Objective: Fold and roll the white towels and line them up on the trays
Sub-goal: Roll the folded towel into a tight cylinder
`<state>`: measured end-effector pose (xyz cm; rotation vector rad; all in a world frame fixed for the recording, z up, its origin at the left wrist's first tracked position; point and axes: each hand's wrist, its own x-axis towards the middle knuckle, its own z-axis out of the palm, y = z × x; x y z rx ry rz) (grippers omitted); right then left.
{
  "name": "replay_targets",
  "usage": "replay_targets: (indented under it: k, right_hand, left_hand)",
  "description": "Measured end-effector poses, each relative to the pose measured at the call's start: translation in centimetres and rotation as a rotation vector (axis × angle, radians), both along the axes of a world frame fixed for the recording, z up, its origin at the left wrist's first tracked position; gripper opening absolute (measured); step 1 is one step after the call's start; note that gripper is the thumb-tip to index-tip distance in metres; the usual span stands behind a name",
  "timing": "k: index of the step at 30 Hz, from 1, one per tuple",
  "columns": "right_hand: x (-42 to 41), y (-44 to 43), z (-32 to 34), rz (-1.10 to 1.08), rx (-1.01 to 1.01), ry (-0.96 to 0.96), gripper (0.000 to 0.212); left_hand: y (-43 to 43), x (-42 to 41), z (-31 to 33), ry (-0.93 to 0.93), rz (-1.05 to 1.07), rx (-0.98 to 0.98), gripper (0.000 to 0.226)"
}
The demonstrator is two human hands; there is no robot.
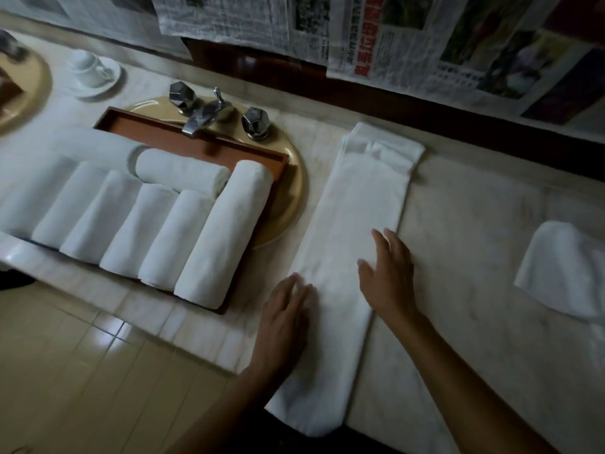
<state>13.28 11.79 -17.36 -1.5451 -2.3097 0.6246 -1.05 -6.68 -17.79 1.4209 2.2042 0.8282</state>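
Rolled towels fill tray (wooden); left hand, right hand flat on folded towel.

Bare tabletop lying open between folded towel and crumpled towel — tray and faucet crowding left.

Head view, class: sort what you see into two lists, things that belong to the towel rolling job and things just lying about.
Job: folded towel, left hand and right hand flat on it, rolled towels, wooden tray, loose towel at the right.
Lying about: cup and saucer, tap, newspapers on the wall.
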Motion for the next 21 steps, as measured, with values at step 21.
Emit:
replay_targets:
  k: [21]
  right_hand:
    - [3.1,-18.0,3.8,-0.54,-0.573,0.118,0.05]
  left_hand:
    - [-3.7,-5.1,4.4,-0.347,0.077,-0.223,0.028]
